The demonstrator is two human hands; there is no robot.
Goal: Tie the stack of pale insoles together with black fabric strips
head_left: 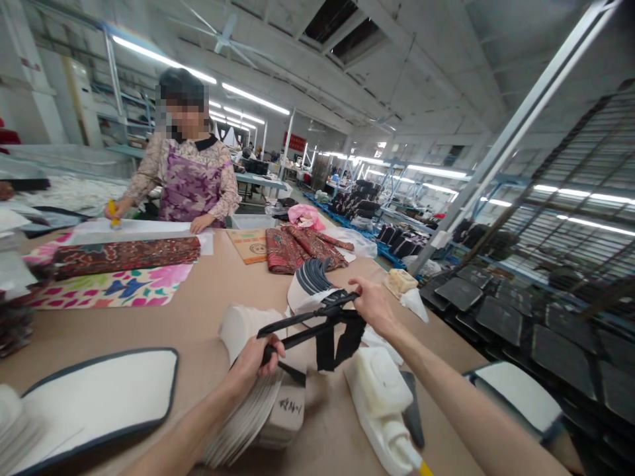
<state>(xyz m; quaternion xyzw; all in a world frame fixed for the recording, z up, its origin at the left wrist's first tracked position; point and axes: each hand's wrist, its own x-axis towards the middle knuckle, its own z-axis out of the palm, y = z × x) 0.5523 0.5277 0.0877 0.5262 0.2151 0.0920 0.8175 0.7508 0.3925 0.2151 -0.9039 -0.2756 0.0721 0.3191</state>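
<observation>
Left hand [262, 360]: grip closed round the near end of the long black handled tool [310, 317]; it also rests on the stack of grey-edged white panels [248, 410].
Right hand [373, 305]: grip pinching the tool's far end and black webbing strap [337, 340].
Tool position: held above the tan table [208, 297], near the white plastic jug [384, 403].
Technique: judged best kept level; strap taut; clear of the jug.

The white jug [384, 403] is cut off by the bottom edge below the counter [208, 304]. The left hand [255, 362] covers one end of the black strap [317, 324]. Beside the jug, the label [291, 404] writing is too blurred to read.
</observation>
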